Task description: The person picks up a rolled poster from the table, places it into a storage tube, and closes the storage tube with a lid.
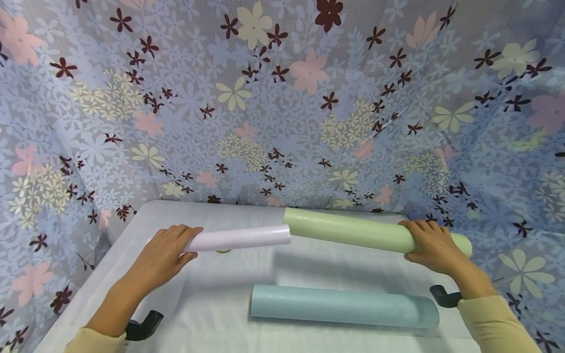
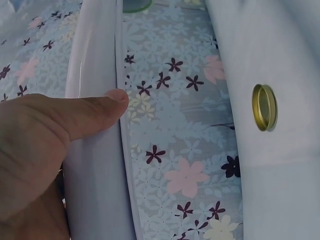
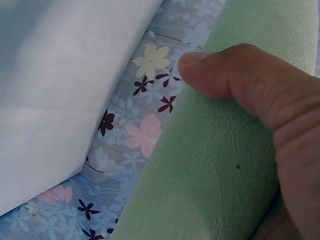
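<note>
My left hand [image 1: 165, 252] grips the left end of a pale lilac paper roll [image 1: 243, 238], its thumb lying along the roll in the left wrist view. With my right hand [image 1: 430, 245] I hold a light green textured paper roll [image 1: 348, 229] near its right end, thumb on the near side and fingers over the top. Both rolls are raised over the table, and the lilac roll's right end overlaps the green one's left end in the head view. Nearer to me, a thicker teal roll [image 1: 344, 306] lies across the table.
The white-covered table [image 1: 212, 314] backs onto a flowered curtain [image 1: 265, 122]. A gold ring-shaped lid [image 2: 265, 107] sits on the table, partly behind the lilac roll in the head view. Black curved pieces show by the left forearm [image 1: 143, 326] and right forearm [image 1: 474, 279].
</note>
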### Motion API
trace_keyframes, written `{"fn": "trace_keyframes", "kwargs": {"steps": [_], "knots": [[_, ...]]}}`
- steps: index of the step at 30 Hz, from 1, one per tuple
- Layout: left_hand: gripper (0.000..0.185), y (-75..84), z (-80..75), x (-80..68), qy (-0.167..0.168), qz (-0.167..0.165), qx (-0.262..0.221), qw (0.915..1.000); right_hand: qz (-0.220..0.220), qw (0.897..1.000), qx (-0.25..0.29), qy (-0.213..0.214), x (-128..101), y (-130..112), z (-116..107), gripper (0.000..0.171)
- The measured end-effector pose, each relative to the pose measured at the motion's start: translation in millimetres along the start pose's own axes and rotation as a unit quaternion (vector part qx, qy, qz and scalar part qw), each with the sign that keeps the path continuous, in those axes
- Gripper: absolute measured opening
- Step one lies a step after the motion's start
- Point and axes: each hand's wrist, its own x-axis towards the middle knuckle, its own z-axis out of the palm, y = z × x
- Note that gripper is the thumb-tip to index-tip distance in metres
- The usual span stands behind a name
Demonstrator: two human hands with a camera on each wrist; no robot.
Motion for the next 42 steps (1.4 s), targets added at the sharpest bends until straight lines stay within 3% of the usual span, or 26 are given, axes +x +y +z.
{"fn": "trace_keyframes", "kwargs": {"steps": [10,42], "knots": [[0.057,-6.3,-2.9,-1.8,0.008,0.004,0.001,1.0,0.009,1.0,0.002,0.002,-3.2,1.0,-1.2,0.076],[0.056,-22.4,-2.2,-0.1,-0.016,-0.028,0.006,0.9995,-0.017,1.0,-0.002,0.013,-10.0,4.3,-4.7,0.078]]}}
